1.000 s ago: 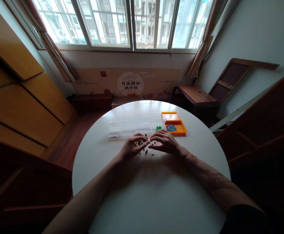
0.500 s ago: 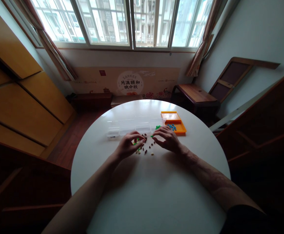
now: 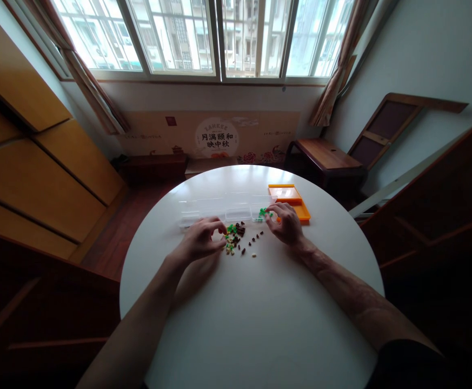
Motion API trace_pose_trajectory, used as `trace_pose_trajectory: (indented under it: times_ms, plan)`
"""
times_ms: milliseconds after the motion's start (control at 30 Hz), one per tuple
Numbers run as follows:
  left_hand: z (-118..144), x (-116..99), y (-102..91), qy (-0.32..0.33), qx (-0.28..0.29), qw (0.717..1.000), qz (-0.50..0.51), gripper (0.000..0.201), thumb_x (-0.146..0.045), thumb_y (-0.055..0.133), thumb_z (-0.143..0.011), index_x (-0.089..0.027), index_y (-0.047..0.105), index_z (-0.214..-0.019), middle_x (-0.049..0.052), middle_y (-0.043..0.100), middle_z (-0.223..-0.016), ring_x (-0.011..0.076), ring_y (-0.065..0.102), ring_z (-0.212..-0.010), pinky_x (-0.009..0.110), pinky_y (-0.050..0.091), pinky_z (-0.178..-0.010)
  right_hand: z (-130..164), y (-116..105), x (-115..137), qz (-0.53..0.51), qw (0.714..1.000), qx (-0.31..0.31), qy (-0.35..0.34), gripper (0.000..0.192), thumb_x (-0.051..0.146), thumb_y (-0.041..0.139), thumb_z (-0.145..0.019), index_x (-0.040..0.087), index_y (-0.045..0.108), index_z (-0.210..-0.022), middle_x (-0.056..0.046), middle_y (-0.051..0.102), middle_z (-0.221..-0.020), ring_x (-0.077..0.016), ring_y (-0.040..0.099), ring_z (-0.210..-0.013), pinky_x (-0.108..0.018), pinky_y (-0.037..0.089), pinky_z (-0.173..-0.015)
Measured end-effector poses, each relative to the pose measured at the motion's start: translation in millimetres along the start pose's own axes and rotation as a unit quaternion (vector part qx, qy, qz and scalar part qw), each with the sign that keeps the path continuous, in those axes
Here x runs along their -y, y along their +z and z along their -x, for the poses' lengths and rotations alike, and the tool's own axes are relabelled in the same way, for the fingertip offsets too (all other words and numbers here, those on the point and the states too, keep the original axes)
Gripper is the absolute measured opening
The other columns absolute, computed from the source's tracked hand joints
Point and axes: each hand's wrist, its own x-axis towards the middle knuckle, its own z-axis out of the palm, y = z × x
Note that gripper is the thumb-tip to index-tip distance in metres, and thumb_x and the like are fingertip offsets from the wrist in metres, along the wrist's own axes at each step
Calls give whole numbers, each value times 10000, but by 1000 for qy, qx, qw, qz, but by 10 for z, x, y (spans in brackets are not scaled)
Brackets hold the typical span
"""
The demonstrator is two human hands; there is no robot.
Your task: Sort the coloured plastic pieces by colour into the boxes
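One head-worn camera looks forward and down across the surface (image 3: 256,308) toward the window (image 3: 187,40). Its view is wide, the small pieces (image 3: 240,230) perhaps too distant to read.

left hand (image 3: 200,236) beside mixed small pieces (image 3: 237,231), right hand (image 3: 286,222) near green pieces (image 3: 263,212) in clear box (image 3: 238,215), orange tray (image 3: 305,209) behind

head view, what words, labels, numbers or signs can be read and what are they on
"月满颐和": pale circle on the board below the window.
"映中秋": same circle, line beneath.
Arched lettering atop the circle: too blurred.
Small lettering left and right, red square: too small.
Clear box, orange tray: none visible.
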Motion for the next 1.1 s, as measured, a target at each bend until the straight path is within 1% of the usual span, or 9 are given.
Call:
trace_pose_trajectory:
  times_ms: [100, 200, 367, 600, 833, 1100]
  plan:
    - [7, -9, -3, -7, 10, 1000, -8, 89, -248, 737, -827, -240, 767, -911, 6, 751, -974, 175, 631, -801, 320, 447, -818, -1, -9, 24, -7, 1000, 11, -7, 89, 286, 677, -1009, 256, 760, -996, -65, 786, -1085, -299, 678, -1036, -482, 517, -1026]
    - [9, -2, 5, 1, 18, 1000, -15, 53, -256, 731, -849, -237, 751, -894, 5, 759, -957, 177, 653, -807, 321, 446, -837, -1, -8, 19, -14, 1000, 14, -10, 98, 281, 673, -1009, 258, 764, -980, -65, 787, -1089, -294, 676, -1031, -483, 522, -1032]
    - [9, 5, -1, -2, 16, 999, -31, 75, -274, 706, -846, -244, 735, -908, 4, 770, -947, 184, 656, -795, 323, 448, -839, 0, 2, 5, -22, 999, 22, -19, 103, 270, 672, -1003, 254, 764, -960, -65, 788, -1097, -289, 681, -1031, -482, 530, -1037]
    - [18, 16, 13, 3, 13, 999, -41, 36, -254, 715, -851, -248, 729, -884, -14, 762, -934, 167, 655, -765, 323, 438, -846, -1, 13, -4, -24, 999, 21, -26, 108, 266, 674, -1003, 254, 774, -963, -70, 790, -1107, -293, 691, -1045, -473, 543, -1009]
    - [18, 35, 20, 17, 9, 999, -47, 94, -269, 708, -918, -281, 801, -928, -11, 784, -990, 165, 670, -781, 332, 433, -857, -2, 1, 12, -32, 999, 24, -26, 119, 271, 669, -1009, 256, 779, -967, -74, 794, -1111, -300, 695, -1052, -489, 551, -1014]
    - [1, 87, 74, 37, 9, 997, -62, 129, -297, 671, -991, -258, 790, -958, 13, 791, -1005, 178, 688, -810, 340, 445, -879, -12, -4, 32, -31, 999, 28, -27, 101, 255, 677, -1004, 248, 769, -962, -64, 795, -1117, -289, 695, -1058, -461, 549, -1006]
